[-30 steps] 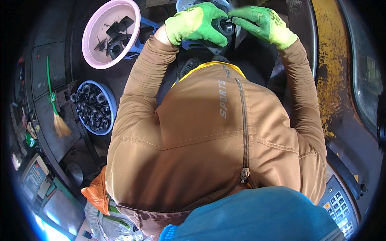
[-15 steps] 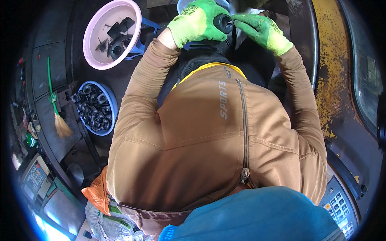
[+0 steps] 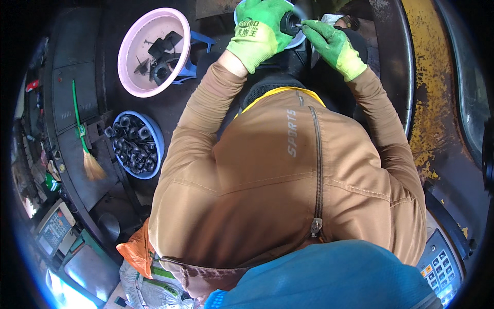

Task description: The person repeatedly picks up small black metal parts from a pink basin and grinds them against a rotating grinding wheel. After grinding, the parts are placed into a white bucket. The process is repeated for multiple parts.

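Observation:
My left hand (image 3: 259, 32), in a green glove, is closed around a small black round part (image 3: 289, 22) at the top of the view. My right hand (image 3: 333, 45), also in a green glove, pinches a thin pale piece against the face of that part. Both hands work above a pale blue basin (image 3: 299, 42), most of it hidden behind them. My tan zipped jacket fills the middle of the picture.
A pink basin (image 3: 133, 54) with a few black parts sits on a blue stool at upper left. A blue basin (image 3: 156, 141) full of several black parts lies below it. A green-handled brush (image 3: 82, 136) lies at left. Keypad devices sit at the lower corners.
Both hands have moved up and away from my body. The left hand has turned the black part so its round face points toward the right hand, which now touches it with its fingertips.

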`<move>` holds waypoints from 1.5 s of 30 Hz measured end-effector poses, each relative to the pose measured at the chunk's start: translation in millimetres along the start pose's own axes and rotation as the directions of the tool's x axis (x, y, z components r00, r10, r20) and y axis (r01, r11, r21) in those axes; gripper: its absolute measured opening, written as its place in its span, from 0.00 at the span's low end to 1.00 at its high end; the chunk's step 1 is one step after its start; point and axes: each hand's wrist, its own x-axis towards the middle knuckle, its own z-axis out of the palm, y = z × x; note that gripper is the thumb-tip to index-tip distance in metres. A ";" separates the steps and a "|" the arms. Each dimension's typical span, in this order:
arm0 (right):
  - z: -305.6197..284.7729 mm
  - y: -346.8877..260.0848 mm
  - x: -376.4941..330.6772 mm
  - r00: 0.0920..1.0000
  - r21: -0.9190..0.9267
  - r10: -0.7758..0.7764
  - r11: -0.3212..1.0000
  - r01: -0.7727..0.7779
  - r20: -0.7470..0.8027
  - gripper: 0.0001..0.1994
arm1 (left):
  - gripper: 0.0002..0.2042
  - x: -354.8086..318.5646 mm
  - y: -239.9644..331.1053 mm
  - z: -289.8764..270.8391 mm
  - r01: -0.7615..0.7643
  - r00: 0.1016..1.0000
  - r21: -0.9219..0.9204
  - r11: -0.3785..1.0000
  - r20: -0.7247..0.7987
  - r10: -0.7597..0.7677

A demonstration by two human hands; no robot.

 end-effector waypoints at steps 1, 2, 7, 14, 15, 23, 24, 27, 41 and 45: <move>4.4 -0.1 0.0 0.999 0.011 -0.022 1.000 0.022 -0.031 0.16 | 0.13 0.9 0.4 -0.8 -0.001 1.000 0.016 1.000 -0.011 0.001; 8.5 -0.9 -0.9 0.998 0.032 -0.004 0.999 0.006 -0.060 0.17 | 0.13 1.5 0.8 -1.1 0.000 1.000 0.030 1.000 -0.020 0.001; 25.4 -14.7 -0.6 0.948 0.350 0.313 0.895 -0.275 -0.056 0.18 | 0.19 -0.4 -0.4 4.3 0.022 0.998 0.140 0.990 -0.066 -0.013; 29.2 -56.1 5.1 0.874 0.713 0.473 0.574 -0.403 0.114 0.14 | 0.24 -11.4 -11.9 12.8 0.022 0.999 0.269 0.963 -0.049 -0.009; 26.5 -61.0 5.3 0.828 0.749 0.525 0.463 -0.473 0.198 0.13 | 0.24 -12.7 -13.1 13.8 0.017 0.998 0.266 0.964 -0.058 -0.001; 7.2 -79.7 18.0 0.725 0.799 0.379 -0.073 -0.597 0.576 0.11 | 0.26 -19.9 -24.6 19.8 -0.036 0.997 0.344 0.938 -0.057 0.060; 6.8 -80.6 19.9 0.703 0.784 0.358 -0.178 -0.595 0.615 0.11 | 0.26 -20.8 -26.9 20.4 -0.053 0.995 0.351 0.935 -0.055 0.077; 7.0 -83.6 24.6 0.723 0.588 0.119 -0.678 -0.441 0.680 0.12 | 0.26 -20.4 -33.8 27.3 -0.067 0.984 0.356 0.932 -0.130 0.120; 4.3 -32.4 32.7 0.785 0.983 0.594 -0.069 -0.168 0.176 0.14 | 0.27 -17.6 -45.4 34.7 0.151 0.951 0.069 0.986 -0.282 -0.126; 22.8 -24.0 24.7 0.789 0.956 0.587 0.080 -0.281 0.183 0.16 | 0.24 -14.3 -44.0 26.6 0.201 0.949 -0.050 0.978 -0.238 -0.207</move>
